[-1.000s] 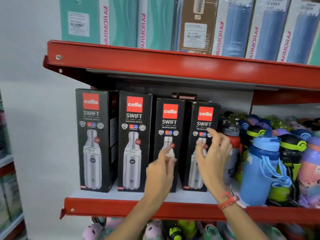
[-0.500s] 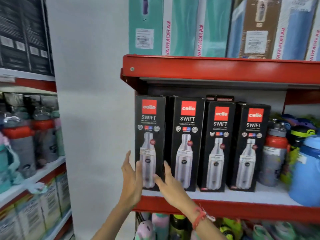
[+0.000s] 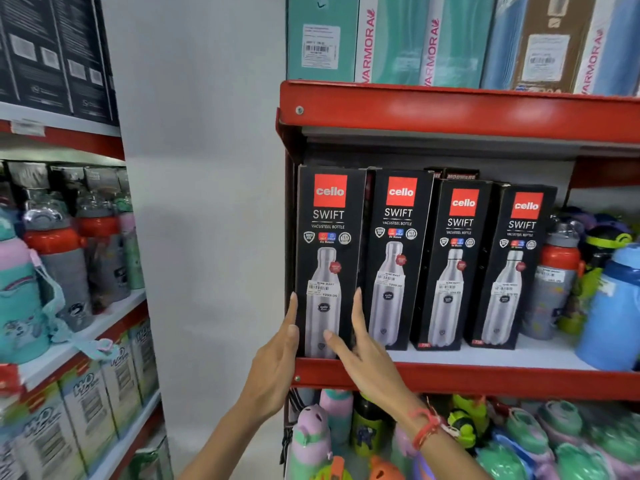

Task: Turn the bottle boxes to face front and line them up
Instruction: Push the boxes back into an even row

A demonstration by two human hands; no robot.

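Note:
Several black Cello Swift bottle boxes stand upright in a row on the red-edged shelf, fronts facing me. The leftmost box sits at the shelf's left end, slightly forward of the second box. My left hand lies flat against its lower left side, fingers pointing up. My right hand presses its lower right edge, thumb across the box front. Together they clasp the box between them. Two more boxes stand further right, set a little back.
Loose coloured bottles crowd the shelf right of the boxes. Varmora boxes fill the shelf above, more bottles the shelf below. A white wall separates this rack from another rack of bottles at left.
Both hands moved from the two right-hand boxes to the leftmost box and now clasp its lower sides. My view has swung left and closer.

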